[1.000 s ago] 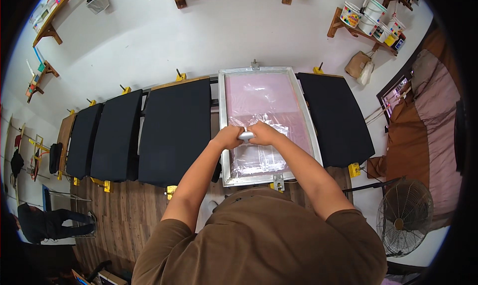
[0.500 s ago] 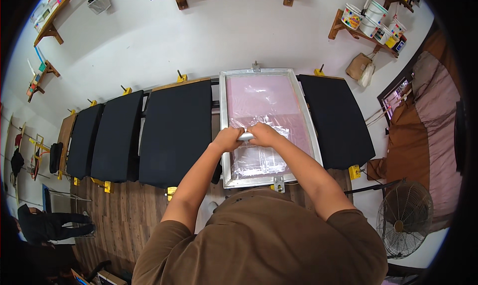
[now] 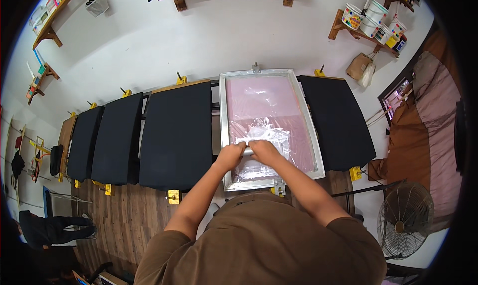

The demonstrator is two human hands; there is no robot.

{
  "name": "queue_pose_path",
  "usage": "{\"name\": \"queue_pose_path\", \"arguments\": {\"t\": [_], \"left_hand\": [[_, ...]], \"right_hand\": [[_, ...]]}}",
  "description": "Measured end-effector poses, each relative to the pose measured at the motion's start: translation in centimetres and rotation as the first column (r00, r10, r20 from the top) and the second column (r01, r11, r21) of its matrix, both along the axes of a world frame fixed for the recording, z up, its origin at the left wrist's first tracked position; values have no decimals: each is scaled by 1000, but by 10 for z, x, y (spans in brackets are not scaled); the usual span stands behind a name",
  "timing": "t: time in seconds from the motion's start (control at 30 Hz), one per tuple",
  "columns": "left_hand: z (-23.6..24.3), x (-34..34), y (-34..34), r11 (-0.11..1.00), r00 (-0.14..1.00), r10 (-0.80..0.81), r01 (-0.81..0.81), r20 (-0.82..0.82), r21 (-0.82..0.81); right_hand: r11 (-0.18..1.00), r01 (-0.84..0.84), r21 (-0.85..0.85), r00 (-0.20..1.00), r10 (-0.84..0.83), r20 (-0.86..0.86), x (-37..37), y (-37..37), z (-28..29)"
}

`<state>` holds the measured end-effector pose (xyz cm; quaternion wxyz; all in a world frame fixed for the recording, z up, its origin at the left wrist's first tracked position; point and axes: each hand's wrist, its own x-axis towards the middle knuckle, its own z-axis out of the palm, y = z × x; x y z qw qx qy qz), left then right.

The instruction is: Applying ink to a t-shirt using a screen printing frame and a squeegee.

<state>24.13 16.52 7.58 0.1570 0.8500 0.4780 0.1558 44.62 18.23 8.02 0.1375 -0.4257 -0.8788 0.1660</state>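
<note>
Both my hands grip a silver-handled squeegee (image 3: 247, 151) side by side, over the near half of a screen printing frame (image 3: 224, 130). My left hand (image 3: 230, 156) is closed around its left part, and my right hand (image 3: 265, 152) around its right part. The frame has a metal rim and a pinkish mesh that looks covered by shiny, wrinkled clear film. White smears (image 3: 259, 171) show on the mesh around the squeegee. The squeegee's lower edge is hidden by my hands.
Black cloth-covered boards (image 3: 177, 133) stand in a row at left, another black board (image 3: 338, 123) at right. Yellow clamps (image 3: 173, 196) stick out at their ends. A standing fan (image 3: 406, 219) is at right, tubs (image 3: 369, 26) on a shelf. A person (image 3: 55, 228) is far left.
Both hands have drawn the squeegee toward my body along the screen, still gripping it. The frame has stayed in place.
</note>
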Motion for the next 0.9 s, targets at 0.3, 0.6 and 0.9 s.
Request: {"name": "queue_pose_path", "arguments": {"t": [0.3, 0.6, 0.9], "left_hand": [[12, 9, -58, 999, 1000, -5, 5, 3, 47], [21, 10, -90, 999, 998, -36, 36, 46, 0], [36, -4, -26, 980, 991, -133, 130, -12, -153]], "right_hand": [[1000, 2, -24, 1000, -3, -25, 8, -56, 1], [997, -40, -61, 999, 41, 14, 15, -89, 8], [963, -50, -265, 995, 71, 68, 9, -32, 50]]}}
